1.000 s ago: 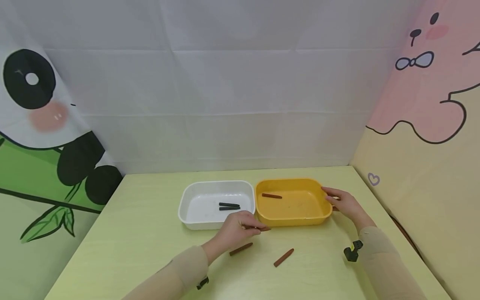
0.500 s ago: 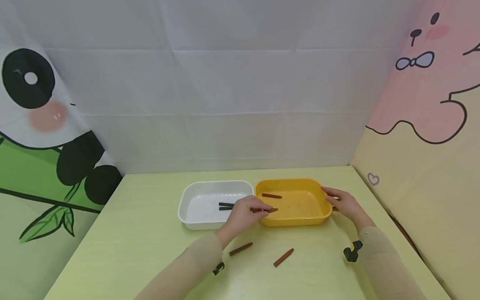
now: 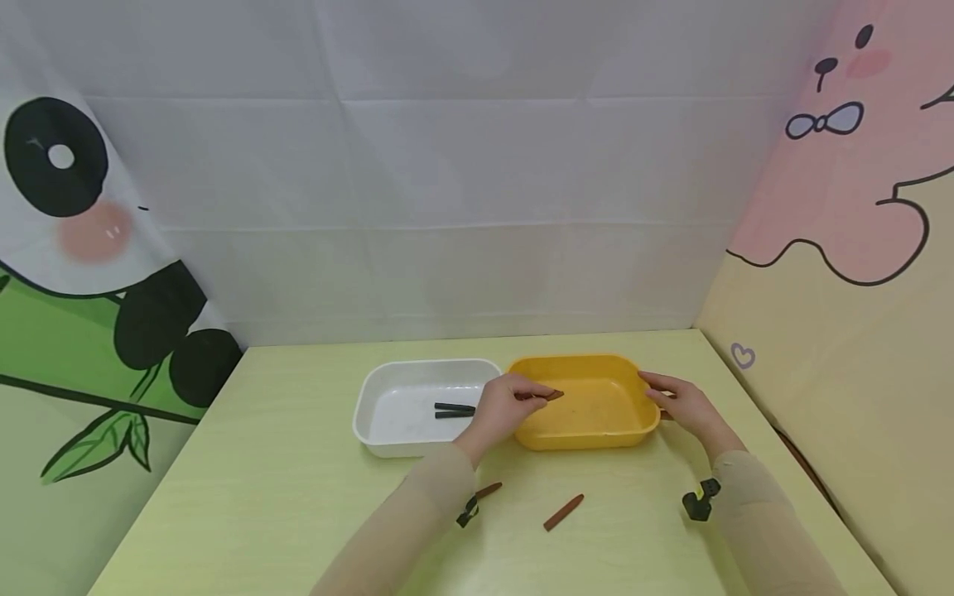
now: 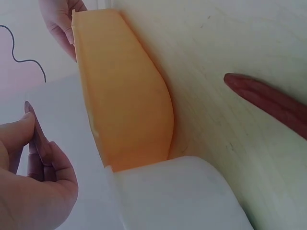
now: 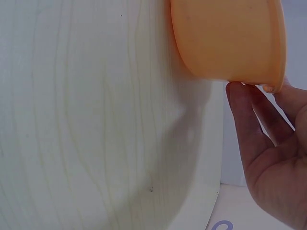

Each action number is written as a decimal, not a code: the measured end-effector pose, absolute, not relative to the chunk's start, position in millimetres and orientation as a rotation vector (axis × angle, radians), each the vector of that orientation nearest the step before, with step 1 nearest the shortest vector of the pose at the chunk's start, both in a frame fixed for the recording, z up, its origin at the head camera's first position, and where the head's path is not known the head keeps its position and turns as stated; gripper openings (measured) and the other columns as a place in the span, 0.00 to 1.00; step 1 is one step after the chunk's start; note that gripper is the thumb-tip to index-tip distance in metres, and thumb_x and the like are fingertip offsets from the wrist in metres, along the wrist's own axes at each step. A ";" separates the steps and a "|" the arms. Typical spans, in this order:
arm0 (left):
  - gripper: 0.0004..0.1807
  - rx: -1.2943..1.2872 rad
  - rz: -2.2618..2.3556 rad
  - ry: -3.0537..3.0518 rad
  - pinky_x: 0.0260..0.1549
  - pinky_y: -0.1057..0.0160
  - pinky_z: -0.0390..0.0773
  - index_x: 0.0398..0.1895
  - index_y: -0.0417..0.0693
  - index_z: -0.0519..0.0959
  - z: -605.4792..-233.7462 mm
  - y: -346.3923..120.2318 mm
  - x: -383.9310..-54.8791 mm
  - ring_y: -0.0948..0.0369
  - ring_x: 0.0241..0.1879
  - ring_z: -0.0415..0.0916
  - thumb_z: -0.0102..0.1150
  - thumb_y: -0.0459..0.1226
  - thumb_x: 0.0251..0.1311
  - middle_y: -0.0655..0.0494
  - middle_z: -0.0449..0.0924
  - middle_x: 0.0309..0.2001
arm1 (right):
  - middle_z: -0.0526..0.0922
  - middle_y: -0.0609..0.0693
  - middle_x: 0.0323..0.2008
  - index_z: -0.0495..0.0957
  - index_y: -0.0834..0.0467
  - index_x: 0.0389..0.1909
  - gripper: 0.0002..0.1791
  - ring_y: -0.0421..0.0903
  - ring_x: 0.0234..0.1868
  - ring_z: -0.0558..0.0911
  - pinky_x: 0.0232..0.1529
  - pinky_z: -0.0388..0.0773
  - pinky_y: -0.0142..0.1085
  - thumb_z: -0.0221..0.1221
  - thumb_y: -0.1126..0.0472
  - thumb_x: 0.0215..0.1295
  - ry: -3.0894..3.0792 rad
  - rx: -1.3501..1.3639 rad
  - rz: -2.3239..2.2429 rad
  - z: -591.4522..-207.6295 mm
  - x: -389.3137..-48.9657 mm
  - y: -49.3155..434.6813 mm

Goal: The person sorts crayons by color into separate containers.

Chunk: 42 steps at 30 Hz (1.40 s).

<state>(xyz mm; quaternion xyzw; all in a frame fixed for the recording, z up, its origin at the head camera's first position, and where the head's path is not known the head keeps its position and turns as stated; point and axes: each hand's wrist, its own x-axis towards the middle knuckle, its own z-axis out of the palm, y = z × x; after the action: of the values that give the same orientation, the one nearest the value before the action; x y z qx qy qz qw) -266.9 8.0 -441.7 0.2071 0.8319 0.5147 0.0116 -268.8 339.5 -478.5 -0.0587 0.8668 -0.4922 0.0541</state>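
Note:
My left hand (image 3: 498, 410) pinches a brown pointed stick (image 3: 556, 395) over the left end of the yellow tray (image 3: 589, 442). In the left wrist view, thumb and fingers hold that stick (image 4: 40, 136) near its blunt end, above the tray's rim. At the tray's right end my right hand (image 3: 689, 410) grips the rim; in the right wrist view its fingers (image 5: 244, 115) touch the outer wall. The white tray (image 3: 378, 434) stands against the yellow one and holds two black sticks (image 3: 453, 410), their right ends close to the left hand.
Two more brown sticks lie on the pale table (image 3: 261, 488) in front of the trays: one stick (image 3: 564, 512) in full sight, another stick (image 3: 489, 490) partly covered by the left wrist's black camera mount (image 3: 467, 511). A grey-white cloth wall (image 3: 477, 273) rises behind.
The left hand has moved up and right with the brown stick, from before the trays to over the yellow tray. It now hides the stick seen lying there. The right hand stays put.

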 end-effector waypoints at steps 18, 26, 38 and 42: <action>0.08 0.599 1.607 2.580 0.37 0.70 0.81 0.41 0.43 0.89 -442.5 31.7 -289.7 0.63 0.37 0.81 0.66 0.30 0.60 0.56 0.84 0.38 | 0.63 0.72 0.68 0.63 0.68 0.71 0.26 0.65 0.57 0.76 0.46 0.83 0.40 0.51 0.62 0.77 2.657 -0.165 -1.447 -479.4 -269.1 339.8; 0.07 0.615 1.553 2.654 0.35 0.71 0.80 0.40 0.43 0.89 -450.3 36.2 -296.3 0.60 0.38 0.80 0.67 0.30 0.60 0.55 0.82 0.37 | 0.63 0.72 0.67 0.63 0.69 0.70 0.26 0.65 0.58 0.76 0.46 0.83 0.41 0.51 0.62 0.77 2.664 -0.171 -1.446 -477.9 -268.3 340.9; 0.06 0.615 1.494 2.724 0.34 0.72 0.80 0.38 0.41 0.89 -455.5 41.9 -299.4 0.59 0.38 0.80 0.67 0.29 0.59 0.54 0.81 0.35 | 0.63 0.72 0.68 0.62 0.69 0.71 0.26 0.67 0.59 0.74 0.47 0.83 0.42 0.50 0.63 0.77 2.643 -0.161 -1.463 -476.5 -267.1 340.5; 0.06 0.592 1.460 2.745 0.34 0.72 0.80 0.38 0.42 0.89 -455.6 42.8 -299.4 0.60 0.37 0.79 0.68 0.29 0.59 0.55 0.81 0.35 | 0.63 0.73 0.67 0.62 0.70 0.70 0.26 0.66 0.58 0.75 0.46 0.83 0.42 0.50 0.63 0.77 2.638 -0.166 -1.468 -476.4 -267.3 339.5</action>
<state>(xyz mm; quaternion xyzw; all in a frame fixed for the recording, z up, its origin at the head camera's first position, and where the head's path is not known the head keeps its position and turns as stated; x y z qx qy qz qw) -299.4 42.8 -455.6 0.1871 0.8672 0.4613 -0.0119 -267.3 339.5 -476.4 -0.0549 0.8710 -0.4846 0.0591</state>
